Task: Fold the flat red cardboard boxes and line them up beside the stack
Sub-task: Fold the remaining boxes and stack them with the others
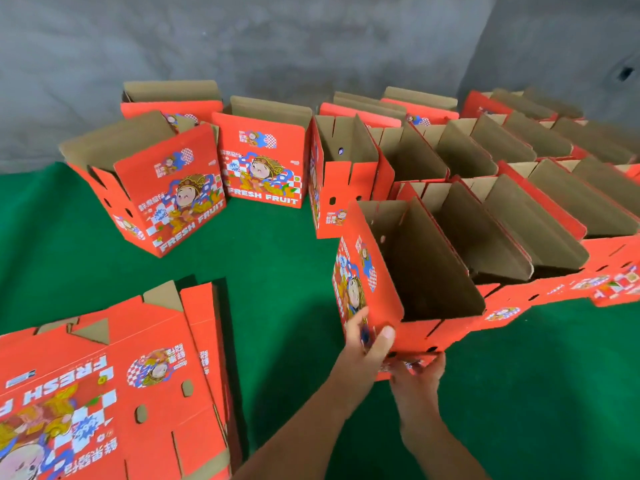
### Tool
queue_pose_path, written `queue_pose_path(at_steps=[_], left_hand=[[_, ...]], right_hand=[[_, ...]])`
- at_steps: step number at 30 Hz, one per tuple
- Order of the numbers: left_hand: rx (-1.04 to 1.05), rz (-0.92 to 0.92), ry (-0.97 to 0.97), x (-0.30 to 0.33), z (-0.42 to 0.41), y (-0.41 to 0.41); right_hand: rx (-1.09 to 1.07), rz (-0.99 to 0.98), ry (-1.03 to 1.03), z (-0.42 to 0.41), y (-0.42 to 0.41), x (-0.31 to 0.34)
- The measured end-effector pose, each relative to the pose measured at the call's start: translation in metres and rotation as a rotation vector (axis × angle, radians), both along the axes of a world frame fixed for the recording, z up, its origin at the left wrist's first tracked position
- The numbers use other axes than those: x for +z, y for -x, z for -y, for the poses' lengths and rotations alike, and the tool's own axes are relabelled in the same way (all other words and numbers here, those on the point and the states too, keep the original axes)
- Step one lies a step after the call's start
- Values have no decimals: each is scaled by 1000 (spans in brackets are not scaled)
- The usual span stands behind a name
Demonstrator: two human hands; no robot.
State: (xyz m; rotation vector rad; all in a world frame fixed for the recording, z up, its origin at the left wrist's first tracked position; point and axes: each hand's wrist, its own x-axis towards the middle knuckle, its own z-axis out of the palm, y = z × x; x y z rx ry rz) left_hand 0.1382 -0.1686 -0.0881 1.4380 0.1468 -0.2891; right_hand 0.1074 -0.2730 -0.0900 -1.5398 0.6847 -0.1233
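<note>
head view: left hand [363, 336] grips near-left corner of the erected red box [408, 271], thumb wrapped over its edge. right hand [417, 374] curls fingers under its near bottom flap. box long axis runs far-right, touching the row of folded boxes [519, 220]. flat stack [114, 386] near left.

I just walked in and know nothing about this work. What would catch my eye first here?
Bright red folded boxes with brown insides stand in crowded rows at right on the green floor. In front, the left hand and right hand hold the nearest box at its lower corner. At lower left lies a stack of flat boxes, printed "FRESH FRUIT" with a cartoon child.
</note>
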Motion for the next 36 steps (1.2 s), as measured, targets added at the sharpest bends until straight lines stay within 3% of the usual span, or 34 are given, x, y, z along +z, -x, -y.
queue_pose_path(at_steps=[5,11,16,21,25,30,32,34,36], left_hand=[[-65,-21,54,-14,33,-46],[-187,-42,57,-5,39,-89],[-366,-24,-53,8,17,-83],[-194,51,-111,9,-22,-30],[100,129,-351,8,-82,11],[263,239,-554,11,-179,55],[357,249,-717,10,-218,71],[441,113,-1045,3,-258,87],[427,-260,-1240,-5,-286,105]], right_hand=[[68,57,-157,-16,-19,-8],[6,-32,-31,-23,-52,-7],[-37,-59,-286,-27,-62,5],[-3,-14,-283,-59,-42,5],[211,-163,-448,-116,-23,3],[574,-210,-410,-193,-2,8],[682,-219,-280,-219,3,12],[788,-213,-102,-240,7,13],[922,-206,64,-255,15,11]])
